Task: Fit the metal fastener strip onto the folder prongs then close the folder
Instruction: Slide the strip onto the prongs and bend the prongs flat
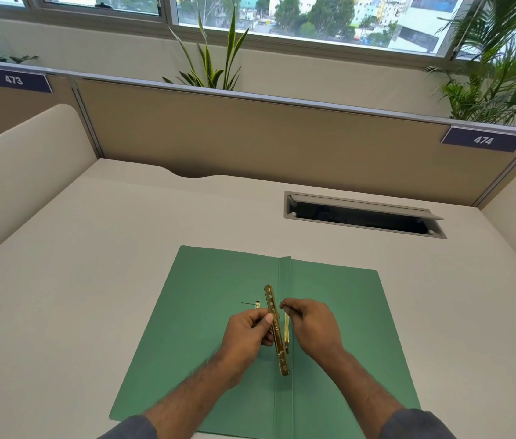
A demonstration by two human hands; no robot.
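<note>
I look down from the head camera at a pale bench [123, 280] inside an office cubicle. A green folder [212, 296] lies open flat on it, its two halves spread to either side of a center crease that runs away from me. Over that crease, my left hand [247, 335] holds a gold metal strip [277, 331] with a row of small holes; its grip is pinched on the strip near the middle, thumb on the top face and fingers curled beneath. The strip points lengthwise along the crease, its far end raised above the folder and its near end low, close to the paper. Just right of the strip, a thin gold prong [287, 327] stands up from the crease. My right hand [310, 321] is beside it, its grip pressed together with the thumb and forefinger tips pinching something thin at the top; I cannot tell for certain whether that is the prong tip. To the left of the strip, a small gold piece [257, 303] rests on the left half of the folder. Dark sleeves cover both forearms near the bottom edge. Farther back on the bench, to the right, sits a rectangular cable hatch [364, 213] with its lid tilted open.
</note>
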